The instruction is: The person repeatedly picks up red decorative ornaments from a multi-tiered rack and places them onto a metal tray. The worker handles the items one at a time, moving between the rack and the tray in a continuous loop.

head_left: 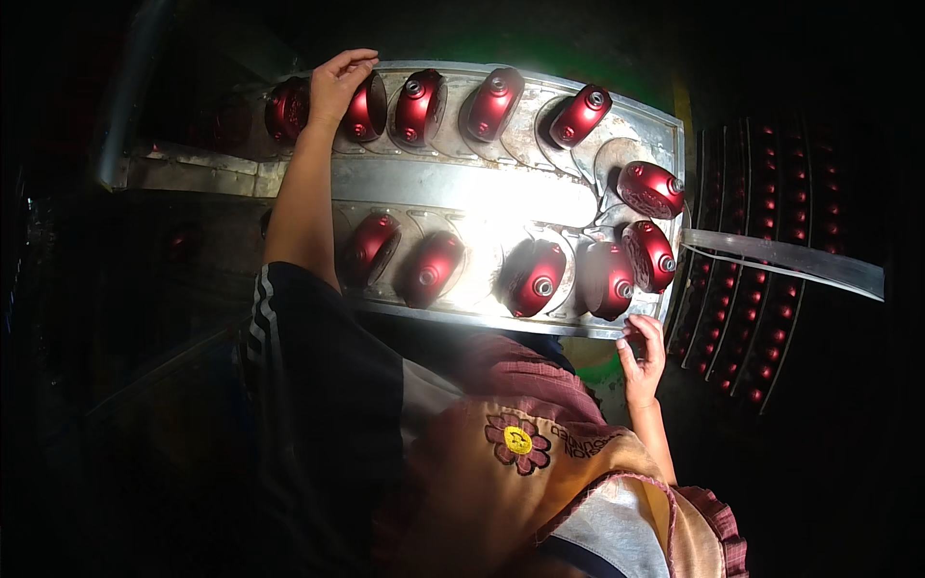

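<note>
My left hand (345, 81) reaches over the far side of the metal conveyor (405, 181). Its fingers stretch out just above the far end of a glossy red rounded housing (363, 114); whether they touch it, I cannot tell. My right hand (646, 354) is at the conveyor's near right corner, fingers loosely curved and thumb apart, holding nothing. The closest part to it is a red housing (607, 281) with a round metal fitting. Several similar housings stand tilted around the looped track, among them one at the far right (581, 116) and one on the near side (434, 270).
Beyond the conveyor's right end, rows of small red parts (752, 260) stand in dark racks. A pale flat strip (790, 258) sticks out from that end towards them. Strong glare whitens the track's middle. The left side fades into darkness.
</note>
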`<state>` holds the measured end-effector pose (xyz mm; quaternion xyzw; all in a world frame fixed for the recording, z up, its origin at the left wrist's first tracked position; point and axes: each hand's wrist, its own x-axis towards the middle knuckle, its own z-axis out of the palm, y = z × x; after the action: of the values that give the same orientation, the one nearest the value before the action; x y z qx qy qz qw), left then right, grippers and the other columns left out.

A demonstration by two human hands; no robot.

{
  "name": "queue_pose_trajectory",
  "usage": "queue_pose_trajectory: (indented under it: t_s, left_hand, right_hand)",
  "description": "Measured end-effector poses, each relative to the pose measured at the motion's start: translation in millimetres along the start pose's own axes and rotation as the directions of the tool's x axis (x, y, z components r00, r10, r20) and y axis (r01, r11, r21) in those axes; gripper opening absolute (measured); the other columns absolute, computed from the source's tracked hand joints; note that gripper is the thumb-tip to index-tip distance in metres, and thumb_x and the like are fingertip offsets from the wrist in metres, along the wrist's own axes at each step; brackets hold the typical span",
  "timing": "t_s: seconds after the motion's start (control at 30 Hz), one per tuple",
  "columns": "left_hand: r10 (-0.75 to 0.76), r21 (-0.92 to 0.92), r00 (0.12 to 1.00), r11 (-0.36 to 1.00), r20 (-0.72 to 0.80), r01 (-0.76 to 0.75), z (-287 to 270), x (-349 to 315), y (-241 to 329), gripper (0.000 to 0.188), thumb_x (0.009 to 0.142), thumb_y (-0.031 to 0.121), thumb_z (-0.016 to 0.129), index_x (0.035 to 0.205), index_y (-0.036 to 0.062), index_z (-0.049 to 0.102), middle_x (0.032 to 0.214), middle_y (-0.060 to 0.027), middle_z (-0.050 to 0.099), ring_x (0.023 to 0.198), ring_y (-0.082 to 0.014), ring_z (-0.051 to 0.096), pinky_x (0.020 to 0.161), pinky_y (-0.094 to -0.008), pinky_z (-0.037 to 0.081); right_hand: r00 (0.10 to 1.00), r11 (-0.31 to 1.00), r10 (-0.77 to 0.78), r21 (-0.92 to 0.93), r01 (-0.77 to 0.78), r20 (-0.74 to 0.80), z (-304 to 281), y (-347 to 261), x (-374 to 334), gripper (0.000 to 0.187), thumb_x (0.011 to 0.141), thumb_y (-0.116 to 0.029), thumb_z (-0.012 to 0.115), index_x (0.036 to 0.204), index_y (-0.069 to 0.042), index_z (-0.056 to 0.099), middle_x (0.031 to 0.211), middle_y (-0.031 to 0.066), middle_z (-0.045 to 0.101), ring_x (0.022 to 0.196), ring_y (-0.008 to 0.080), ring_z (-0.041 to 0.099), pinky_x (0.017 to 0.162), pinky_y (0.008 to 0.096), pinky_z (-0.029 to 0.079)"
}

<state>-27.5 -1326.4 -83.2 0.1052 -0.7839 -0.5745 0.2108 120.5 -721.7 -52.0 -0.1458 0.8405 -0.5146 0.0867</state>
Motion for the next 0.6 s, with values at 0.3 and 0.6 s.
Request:
queue_pose_trajectory:
  t_s: [0.3, 0.6]
  left_hand:
    - [-0.317, 0.432, 0.922, 0.88, 0.223, 0.198, 26.4, -281.7, 92.2, 0.054, 0.077, 0.012, 0.08, 0.129, 0.0099, 0.065, 0.137, -0.0098, 0.059, 0.121, -0.0205, 0.054, 0.104, -0.0331, 0.043]
    - [-0.248, 0.314, 0.957, 0.906, -0.15, 0.284, 111.4, -325.3, 95.8, 0.03, 0.081, 0.008, 0.075, 0.111, 0.0067, 0.071, 0.125, -0.0099, 0.069, 0.115, -0.0205, 0.065, 0.096, -0.0279, 0.048]
  right_hand:
    - [0.966, 0.976, 0.024, -0.217, 0.034, 0.258, 50.7, 21.6, 40.0, 0.076, 0.075, -0.021, 0.085, 0.144, -0.025, 0.053, 0.155, 0.0194, 0.029, 0.142, 0.0383, 0.028, 0.116, 0.0483, 0.028]
    - [0.997, 0.999, -0.035, 0.009, 0.036, -0.075, 34.0, 89.6, 23.2, 0.03, 0.093, -0.013, 0.067, 0.123, -0.014, 0.067, 0.14, 0.015, 0.052, 0.144, 0.0322, 0.032, 0.116, 0.0417, 0.027]
